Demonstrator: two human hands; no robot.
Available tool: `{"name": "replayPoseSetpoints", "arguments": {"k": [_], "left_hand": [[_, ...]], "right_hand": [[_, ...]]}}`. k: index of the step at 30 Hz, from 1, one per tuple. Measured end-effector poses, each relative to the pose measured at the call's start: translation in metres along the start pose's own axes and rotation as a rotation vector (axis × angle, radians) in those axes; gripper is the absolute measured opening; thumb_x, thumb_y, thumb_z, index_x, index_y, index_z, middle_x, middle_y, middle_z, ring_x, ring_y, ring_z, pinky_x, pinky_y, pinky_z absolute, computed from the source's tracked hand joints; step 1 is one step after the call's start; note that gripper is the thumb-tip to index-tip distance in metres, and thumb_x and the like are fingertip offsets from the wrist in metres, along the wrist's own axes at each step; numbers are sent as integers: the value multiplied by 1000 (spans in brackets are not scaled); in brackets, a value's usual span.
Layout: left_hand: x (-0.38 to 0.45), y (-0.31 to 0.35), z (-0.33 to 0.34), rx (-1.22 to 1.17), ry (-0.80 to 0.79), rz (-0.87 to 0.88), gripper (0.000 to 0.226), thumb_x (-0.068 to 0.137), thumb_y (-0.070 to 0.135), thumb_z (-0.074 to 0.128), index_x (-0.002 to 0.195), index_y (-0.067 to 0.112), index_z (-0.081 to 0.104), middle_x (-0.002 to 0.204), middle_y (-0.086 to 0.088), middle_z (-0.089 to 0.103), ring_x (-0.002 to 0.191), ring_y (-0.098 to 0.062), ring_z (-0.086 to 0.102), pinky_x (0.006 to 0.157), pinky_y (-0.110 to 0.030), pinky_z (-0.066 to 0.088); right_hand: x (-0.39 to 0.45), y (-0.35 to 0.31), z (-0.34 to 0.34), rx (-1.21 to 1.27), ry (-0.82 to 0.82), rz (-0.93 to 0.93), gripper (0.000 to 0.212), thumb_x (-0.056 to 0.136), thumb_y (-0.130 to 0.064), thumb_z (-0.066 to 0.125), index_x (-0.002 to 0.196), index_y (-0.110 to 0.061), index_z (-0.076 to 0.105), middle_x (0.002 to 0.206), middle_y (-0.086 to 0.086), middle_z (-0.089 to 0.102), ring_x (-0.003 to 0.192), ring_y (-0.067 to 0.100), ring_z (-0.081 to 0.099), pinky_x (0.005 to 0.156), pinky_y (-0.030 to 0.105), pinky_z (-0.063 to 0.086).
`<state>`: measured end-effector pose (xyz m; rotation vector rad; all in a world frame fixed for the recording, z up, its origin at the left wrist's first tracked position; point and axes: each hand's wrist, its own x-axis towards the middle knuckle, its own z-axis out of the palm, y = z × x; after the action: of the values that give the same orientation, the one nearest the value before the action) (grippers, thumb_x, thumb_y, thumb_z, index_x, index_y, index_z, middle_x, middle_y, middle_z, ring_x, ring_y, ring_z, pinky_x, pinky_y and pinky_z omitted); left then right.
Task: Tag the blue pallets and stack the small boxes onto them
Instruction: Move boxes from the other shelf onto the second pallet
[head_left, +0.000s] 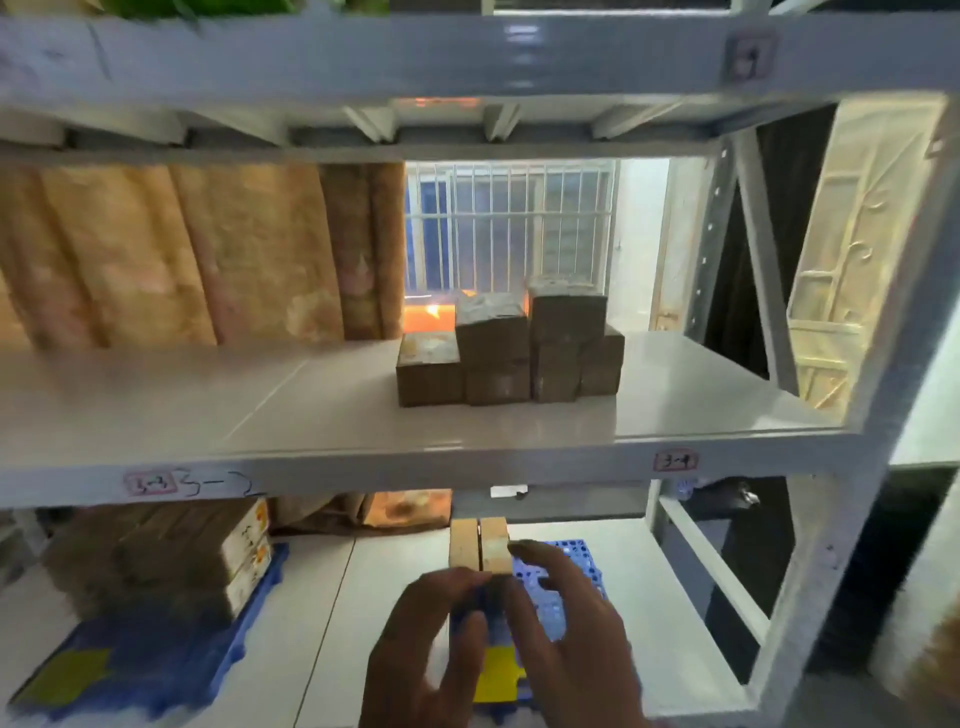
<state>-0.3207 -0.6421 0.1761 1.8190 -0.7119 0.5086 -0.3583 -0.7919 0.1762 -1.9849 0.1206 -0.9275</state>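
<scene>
Cardboard, stiff and probably light, makes up the two small boxes (478, 544) set side by side on the blue pallet (563, 577) of the lower shelf. They are touched at their near faces by the left hand (423, 639) and right hand (558, 623), fingers loosely spread, nothing clasped. Opposite side faces would best be gripped. A yellow tag (497, 675) is seen at the pallet's near edge; more boxes (511, 348) are stacked on the shelf above.

Both hands (498, 639) set small boxes (479, 544) on blue pallet (576, 587).
</scene>
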Motion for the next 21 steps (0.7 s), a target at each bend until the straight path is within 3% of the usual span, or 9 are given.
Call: {"name": "replayPoseSetpoints", "arguments": {"k": [2,5,7,9,11,14,17,19,21], "left_hand": [[24,26,-17,-78,65,-27,24,92,39,58,114,42,67,122,23,65,112,3,62,89,-8,45],[78,42,-36,-138,76,-89,32,90,58,52,121,53,57,124,32,59,113,10,57,89,-21,49],[120,38,-42,-138,110,-96,34,90,48,58,124,52,54,128,28,56,116,7,54,98,-31,49],[160,28,-45,-16,139,-95,50,90,29,68,134,43,51,136,15,52,125,-7,51,108,-39,46],[195,15,-40,238,98,-61,66,86,24,72,146,32,47,149,1,44,137,-22,42,114,-44,39],[229,-2,-30,458,-107,-27,69,89,49,66,151,35,40,164,0,27,150,-29,23,118,-48,33],[238,-20,-19,508,-240,-43,58,83,73,52,131,42,53,159,-1,36,147,-30,29,111,-50,40],[240,-31,-19,488,-134,-85,58,73,83,49,111,39,52,139,4,50,128,-24,46,94,-44,51],[243,-37,-23,444,-11,-125,60,70,86,53,103,36,49,119,5,53,108,-22,56,82,-39,53]], "right_hand": [[18,-28,-13,24,54,-71,29,91,-55,59,119,-52,64,116,-30,69,106,-9,64,86,4,43],[56,-56,-19,18,111,-128,40,95,-63,52,133,-50,52,131,-38,54,118,-6,57,92,11,45],[87,-69,-13,-43,189,-168,48,94,-57,58,139,-49,45,136,-30,51,124,4,54,91,19,48],[119,-77,-1,-152,236,-202,63,91,-53,66,148,-43,41,150,-11,46,136,15,47,92,19,45],[151,-84,13,-306,230,-222,79,88,-60,67,157,-40,34,159,1,37,146,23,36,101,31,45],[190,-96,37,-530,192,-247,76,88,-69,61,155,-41,39,166,5,29,150,32,30,109,49,44],[211,-92,55,-685,154,-234,56,89,-67,60,135,-35,60,165,6,35,149,35,32,110,50,43],[220,-85,60,-714,148,-208,52,89,-63,64,131,-33,61,162,7,40,146,35,35,107,48,47],[225,-81,61,-713,173,-204,50,89,-55,69,130,-30,61,157,10,44,142,36,39,98,47,55]]}}
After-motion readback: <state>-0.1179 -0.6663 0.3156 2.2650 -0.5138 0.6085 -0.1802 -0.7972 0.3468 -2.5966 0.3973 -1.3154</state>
